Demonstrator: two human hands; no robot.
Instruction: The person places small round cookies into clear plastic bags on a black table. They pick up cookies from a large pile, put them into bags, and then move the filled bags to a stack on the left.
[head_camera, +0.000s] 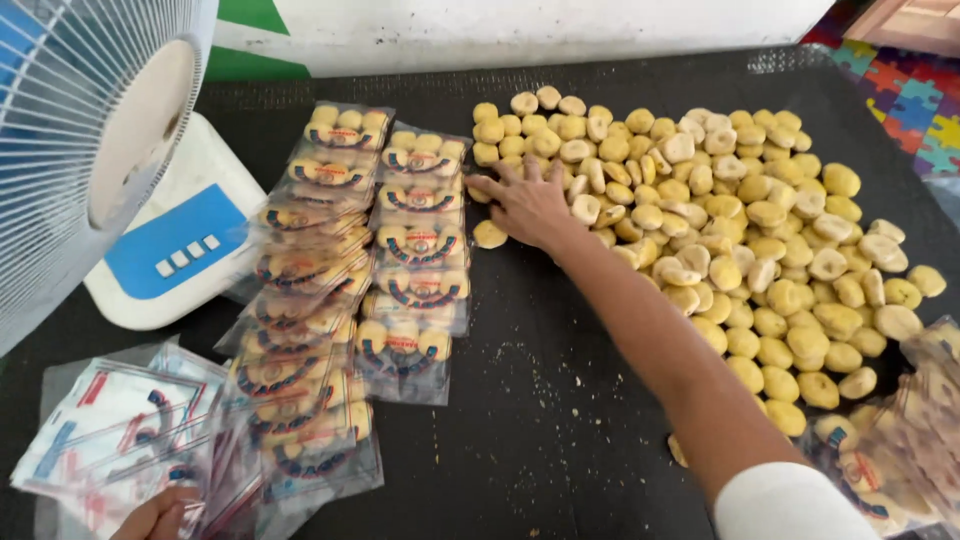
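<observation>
Two rows of clear filled packets (360, 270) with red-and-blue round labels lie just left of the right hand (528, 203). The left hand (160, 515) pinches flat empty packets (120, 430). More filled ones (900, 440) sit blurred at the right edge.

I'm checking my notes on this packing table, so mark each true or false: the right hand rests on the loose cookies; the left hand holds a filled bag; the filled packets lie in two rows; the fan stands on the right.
1. The right hand rests on the loose cookies. True.
2. The left hand holds a filled bag. False: it is at the empty bags; its grip is hidden.
3. The filled packets lie in two rows. True.
4. The fan stands on the right. False: it stands at the left edge.
</observation>
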